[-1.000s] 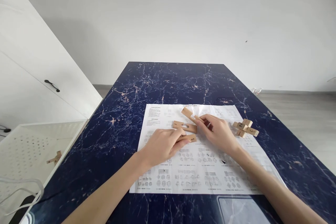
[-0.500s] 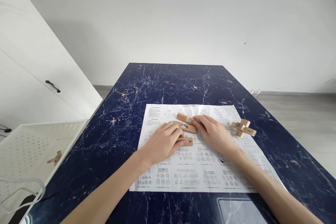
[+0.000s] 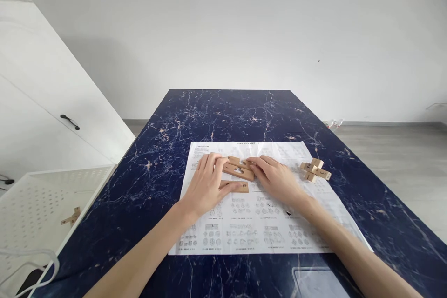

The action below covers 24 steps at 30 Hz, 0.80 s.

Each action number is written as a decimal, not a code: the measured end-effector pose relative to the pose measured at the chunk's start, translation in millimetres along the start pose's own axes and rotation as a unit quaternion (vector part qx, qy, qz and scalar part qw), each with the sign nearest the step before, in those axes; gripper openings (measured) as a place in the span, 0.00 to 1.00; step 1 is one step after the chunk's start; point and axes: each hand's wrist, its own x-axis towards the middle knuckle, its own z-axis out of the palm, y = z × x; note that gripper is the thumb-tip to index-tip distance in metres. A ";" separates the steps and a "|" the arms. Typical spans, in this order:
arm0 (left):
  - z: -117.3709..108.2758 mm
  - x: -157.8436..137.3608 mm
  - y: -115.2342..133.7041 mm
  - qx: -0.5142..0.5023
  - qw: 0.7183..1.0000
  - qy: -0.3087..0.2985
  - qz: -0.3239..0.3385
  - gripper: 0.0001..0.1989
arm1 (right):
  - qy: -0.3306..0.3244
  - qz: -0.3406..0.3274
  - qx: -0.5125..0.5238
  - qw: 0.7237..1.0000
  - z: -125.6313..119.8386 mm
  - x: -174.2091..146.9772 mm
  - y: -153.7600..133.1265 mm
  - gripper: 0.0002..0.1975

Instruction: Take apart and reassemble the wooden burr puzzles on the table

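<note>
Left hand (image 3: 206,185) and right hand (image 3: 277,178), apart, grip notched tan wooden blocks (image 3: 247,175), seemingly unjoined; at their right, an assembled tan wooden cross (image 3: 315,171).

A sheet (image 3: 240,246) lies on the surface (image 3: 216,116), short of its far edge. In the sheet's far half, a near block (image 3: 243,189), middle block (image 3: 232,170) and far block (image 3: 234,159) lie one behind another. Right of them, a cluster (image 3: 314,171) sits at the sheet's right edge. A basket (image 3: 38,200) stands left of the surface.

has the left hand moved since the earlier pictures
Yes: judged against the printed sheet, the left hand has shifted toward the sheet's far edge.
</note>
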 end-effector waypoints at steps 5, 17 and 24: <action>1.4 0.1 -5.7 0.007 1.000 -0.008 -0.009 0.27 | -0.004 -0.012 0.039 0.999 -1.3 -1.0 -2.8 0.17; -8.0 1.2 12.6 -0.033 0.993 -0.071 0.084 0.19 | -0.018 0.001 0.105 0.994 -4.5 -1.5 -3.2 0.17; -4.5 0.7 17.1 -0.057 0.979 -0.133 0.143 0.25 | -0.009 0.039 0.123 0.992 -4.8 -1.9 -4.2 0.15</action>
